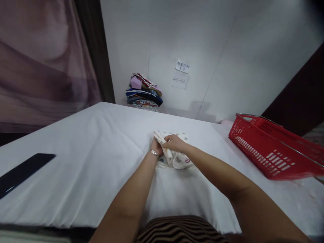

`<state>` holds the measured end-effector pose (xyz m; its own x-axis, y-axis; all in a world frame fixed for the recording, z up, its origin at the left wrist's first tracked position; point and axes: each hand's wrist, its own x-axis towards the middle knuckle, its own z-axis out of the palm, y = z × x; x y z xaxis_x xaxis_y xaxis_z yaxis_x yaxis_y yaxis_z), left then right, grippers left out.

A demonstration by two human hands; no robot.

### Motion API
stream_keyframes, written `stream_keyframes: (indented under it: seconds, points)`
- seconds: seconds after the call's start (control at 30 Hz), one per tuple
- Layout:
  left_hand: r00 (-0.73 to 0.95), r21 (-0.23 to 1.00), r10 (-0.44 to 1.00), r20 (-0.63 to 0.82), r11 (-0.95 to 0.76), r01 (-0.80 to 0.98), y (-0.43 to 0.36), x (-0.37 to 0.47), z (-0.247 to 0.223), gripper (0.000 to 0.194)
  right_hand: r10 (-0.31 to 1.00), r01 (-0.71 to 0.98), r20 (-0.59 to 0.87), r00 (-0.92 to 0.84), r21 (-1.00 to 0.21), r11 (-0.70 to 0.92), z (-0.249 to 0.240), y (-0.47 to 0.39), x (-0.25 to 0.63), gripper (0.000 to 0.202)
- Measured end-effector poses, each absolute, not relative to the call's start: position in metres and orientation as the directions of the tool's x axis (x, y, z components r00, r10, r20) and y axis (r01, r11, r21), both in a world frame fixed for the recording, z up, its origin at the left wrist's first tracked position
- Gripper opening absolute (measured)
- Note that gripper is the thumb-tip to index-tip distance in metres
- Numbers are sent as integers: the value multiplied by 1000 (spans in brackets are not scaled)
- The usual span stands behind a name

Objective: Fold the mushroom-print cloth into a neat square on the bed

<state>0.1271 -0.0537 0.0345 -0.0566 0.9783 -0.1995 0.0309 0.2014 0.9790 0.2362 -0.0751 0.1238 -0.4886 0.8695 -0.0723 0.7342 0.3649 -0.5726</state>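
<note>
A cream-white cloth (178, 162) with small printed figures lies partly folded near the middle of the white-covered table (101, 162). My left hand (157, 147), with a bracelet at the wrist, grips its left side, the fingers partly hidden under a raised fold. From the right, my right hand (174, 143) pinches the same fold near its top, thumb and fingers closed on the fabric. Behind the hands, part of the cloth lies flat. Its folded layers bunch up nearer to me. Whether it is a garment I cannot tell.
A red plastic basket (275, 148) stands at the right. A stack of folded fabrics (144, 91) rises at the table's far edge against the wall. A dark flat object (24, 172) lies at the left. Paper signs (180, 81) hang on the wall; a curtain (45, 60) hangs at left.
</note>
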Motion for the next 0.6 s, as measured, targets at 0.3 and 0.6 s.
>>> stream_keyframes:
  seconds: [0.3, 0.6]
  points:
    - [143, 918, 967, -211, 246, -312, -70, 92, 49, 95, 906, 726, -39, -420, -614, 310, 98, -82, 225, 12]
    - [207, 906, 934, -291, 339, -253, -49, 75, 36, 77, 844, 691, -189, -502, -674, 260, 83, -92, 203, 33]
